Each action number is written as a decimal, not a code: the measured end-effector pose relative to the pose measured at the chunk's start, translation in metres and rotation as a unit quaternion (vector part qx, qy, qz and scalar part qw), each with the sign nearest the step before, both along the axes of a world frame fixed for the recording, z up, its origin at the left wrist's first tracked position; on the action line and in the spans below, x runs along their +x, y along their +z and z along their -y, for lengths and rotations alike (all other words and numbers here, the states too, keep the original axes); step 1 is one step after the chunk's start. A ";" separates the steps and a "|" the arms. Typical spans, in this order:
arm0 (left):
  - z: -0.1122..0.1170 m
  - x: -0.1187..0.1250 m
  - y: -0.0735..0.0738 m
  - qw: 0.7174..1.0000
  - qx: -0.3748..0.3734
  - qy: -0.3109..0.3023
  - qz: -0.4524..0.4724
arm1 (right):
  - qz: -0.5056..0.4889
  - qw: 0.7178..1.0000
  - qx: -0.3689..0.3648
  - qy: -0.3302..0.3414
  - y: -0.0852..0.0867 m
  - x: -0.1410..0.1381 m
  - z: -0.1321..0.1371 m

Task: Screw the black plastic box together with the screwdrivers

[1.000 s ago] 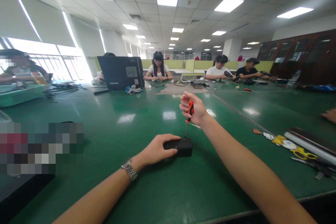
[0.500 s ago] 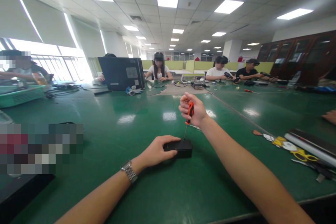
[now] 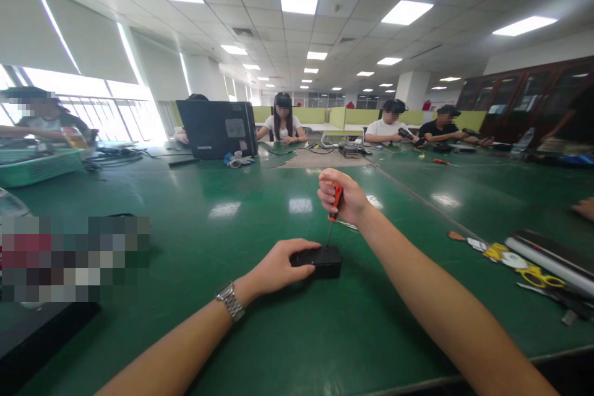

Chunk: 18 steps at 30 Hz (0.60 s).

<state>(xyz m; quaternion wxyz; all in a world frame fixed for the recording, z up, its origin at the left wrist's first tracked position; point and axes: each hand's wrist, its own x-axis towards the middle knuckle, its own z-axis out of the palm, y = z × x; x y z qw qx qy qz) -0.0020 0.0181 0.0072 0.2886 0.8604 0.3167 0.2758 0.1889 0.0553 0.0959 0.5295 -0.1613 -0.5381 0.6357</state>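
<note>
A small black rectangular box (image 3: pixel 327 263) lies on the green tabletop (image 3: pixel 297 328) in front of me. My left hand (image 3: pixel 281 263) grips its left end, thumb along the near side and fingers over the far side. My right hand (image 3: pixel 342 195) is wrapped round the handle of an orange and black screwdriver (image 3: pixel 338 198). The shaft points down, nearly upright, and its tip meets the top of the box close to the far edge. Whether a screw sits under the tip is too small to see.
Yellow scissors (image 3: pixel 541 277) and other small tools lie at right beside a long black and white object (image 3: pixel 552 260). A black computer case (image 3: pixel 218 130), gloves (image 3: pixel 239 159) and a green basket (image 3: pixel 44 166) stand farther off. Another screwdriver (image 3: pixel 443 162) lies far right. Several people sit around the table.
My right fingers have turned slightly around the screwdriver handle, its tip still on the box. My left hand and the box hold their place; the whole view has shifted a little.
</note>
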 end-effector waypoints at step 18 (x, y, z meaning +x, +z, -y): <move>0.001 0.000 0.000 1.000 0.004 -0.002 -0.006 | 0.115 0.991 -0.025 -0.057 0.004 0.005 -0.001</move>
